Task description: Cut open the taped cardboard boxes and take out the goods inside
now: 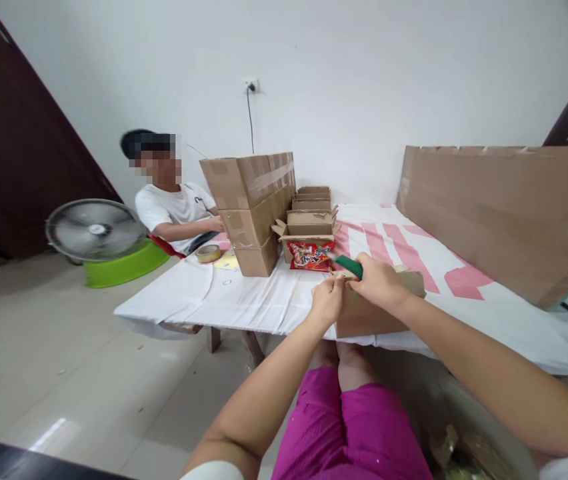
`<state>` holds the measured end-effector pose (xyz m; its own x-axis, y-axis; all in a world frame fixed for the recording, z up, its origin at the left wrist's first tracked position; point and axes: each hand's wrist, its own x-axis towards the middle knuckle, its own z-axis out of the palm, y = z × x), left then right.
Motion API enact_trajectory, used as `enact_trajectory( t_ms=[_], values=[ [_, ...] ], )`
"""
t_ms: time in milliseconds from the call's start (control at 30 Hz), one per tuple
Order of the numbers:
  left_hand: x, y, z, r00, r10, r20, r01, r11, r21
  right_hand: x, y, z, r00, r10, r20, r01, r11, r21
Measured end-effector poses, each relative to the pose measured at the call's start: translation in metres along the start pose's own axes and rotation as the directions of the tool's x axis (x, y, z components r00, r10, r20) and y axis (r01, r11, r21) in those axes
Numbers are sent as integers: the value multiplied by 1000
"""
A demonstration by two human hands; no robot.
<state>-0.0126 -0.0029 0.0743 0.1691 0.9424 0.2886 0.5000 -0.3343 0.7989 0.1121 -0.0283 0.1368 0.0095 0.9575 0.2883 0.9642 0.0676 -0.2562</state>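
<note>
At the table's front edge stands a cardboard box (375, 313), partly covered by my hands and right forearm. My left hand (328, 300) is closed, its fingers pinching the top left edge of that box. In my right hand (377, 283) is a green-handled utility knife (349, 265), its tip pointing up and left over the box. The fingers wrap round the handle and rest close to the left fingertips. Just beyond the hands, a red snack packet (310, 256) leans on an open cardboard box (309, 227).
Stacked taped cartons (257, 213) rise left of the open boxes. A tape roll (209, 253) lies on the white-covered table (274, 307). One person (177, 213) sits at the left near a fan (97, 230). A large cardboard sheet (504, 213) stands at the right.
</note>
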Motion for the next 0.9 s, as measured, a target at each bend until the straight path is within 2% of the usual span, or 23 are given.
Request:
enact_trajectory(
  t_ms=[133, 233, 367, 533, 767, 900],
  values=[
    [5, -7, 5, 1000, 26, -17, -25, 998, 57, -7, -12, 6, 997, -78, -23, 73, 983, -170],
    [5, -11, 6, 998, 57, -12, -57, 996, 65, -11, -13, 12, 993, -116, -26, 108, 972, -206],
    [1, -12, 7, 991, 137, 3, -137, 990, 44, -12, -4, 22, 998, -46, -52, 41, 994, -101],
    [-5, -13, 11, 985, 173, -14, -172, 985, 19, -10, 5, 33, 992, 45, -121, -39, 998, 56],
    [-10, -15, 18, 982, 181, -45, -183, 982, -42, -12, 14, 30, 986, 89, -144, -64, 984, 166],
    [-8, -18, 17, 986, 163, -46, -166, 984, -66, -6, 27, 22, 997, 61, -51, -48, 971, 234]
  ],
)
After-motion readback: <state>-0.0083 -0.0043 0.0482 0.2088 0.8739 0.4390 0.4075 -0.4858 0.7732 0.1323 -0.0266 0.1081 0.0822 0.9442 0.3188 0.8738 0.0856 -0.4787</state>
